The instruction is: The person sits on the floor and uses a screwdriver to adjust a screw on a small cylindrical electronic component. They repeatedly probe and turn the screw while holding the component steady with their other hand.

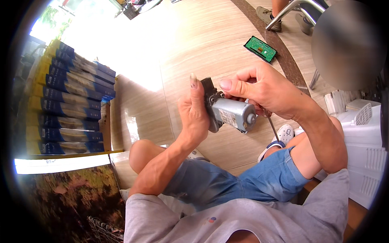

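Note:
My left hand [194,109] grips a small electric motor [233,113] by its dark gear housing, thumb up along the side. The motor has a silver cylindrical body with a pale label and a rounded end cap pointing right. My right hand [267,91] is closed just above and behind the motor, thumb and forefinger brought together near its housing. From under the curled fingers of that hand a thin metal rod [272,125], like a tool's shaft, slants down toward my shoe. What the fingertips pinch is hidden.
Stacked blue and yellow boxes [73,105] stand at the left. A green circuit board [260,48] in a black frame lies on the tiled floor ahead. White plastic casings [356,141] are at the right. Another person's shoe [267,18] shows beside a metal chair leg [283,14].

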